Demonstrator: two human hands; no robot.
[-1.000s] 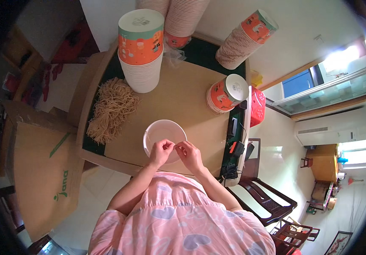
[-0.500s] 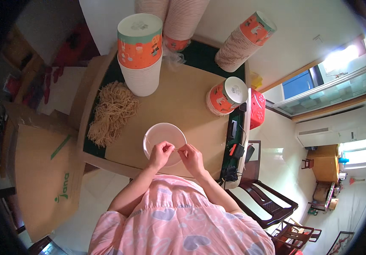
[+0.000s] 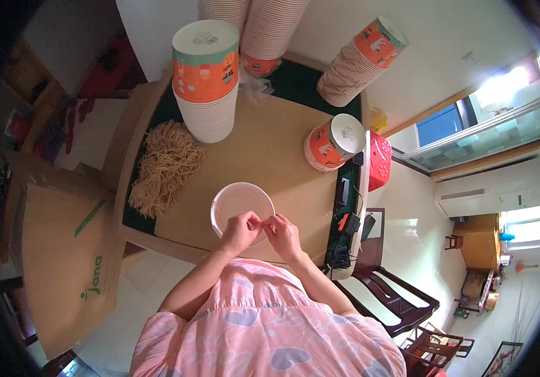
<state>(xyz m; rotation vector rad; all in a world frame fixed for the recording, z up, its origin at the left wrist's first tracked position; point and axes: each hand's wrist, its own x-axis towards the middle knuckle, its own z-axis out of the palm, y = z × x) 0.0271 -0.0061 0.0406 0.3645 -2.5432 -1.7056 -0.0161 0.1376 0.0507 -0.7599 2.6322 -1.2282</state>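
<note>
Right, biggest first: the round wooden table (image 3: 264, 151) fills the middle of the view, with a dark green mat showing at its far and left edges. To the person's left a large cardboard box (image 3: 63, 264) stands on the floor. On the table, a tall stack of paper cups (image 3: 207, 78) with an orange printed band rises at the far left, another stack (image 3: 361, 60) leans at the far right, and a shorter orange stack (image 3: 336, 141) lies tipped near the right edge. A heap of dry noodles (image 3: 163, 166) sprawls beside the tall stack. Down at the near edge sits the white paper bowl (image 3: 240, 207), open side up. Both hands meet over its near rim: the left hand (image 3: 240, 231) and the right hand (image 3: 284, 235) are curled, fingertips pinched together and nearly touching each other. What they pinch is too small to tell.
</note>
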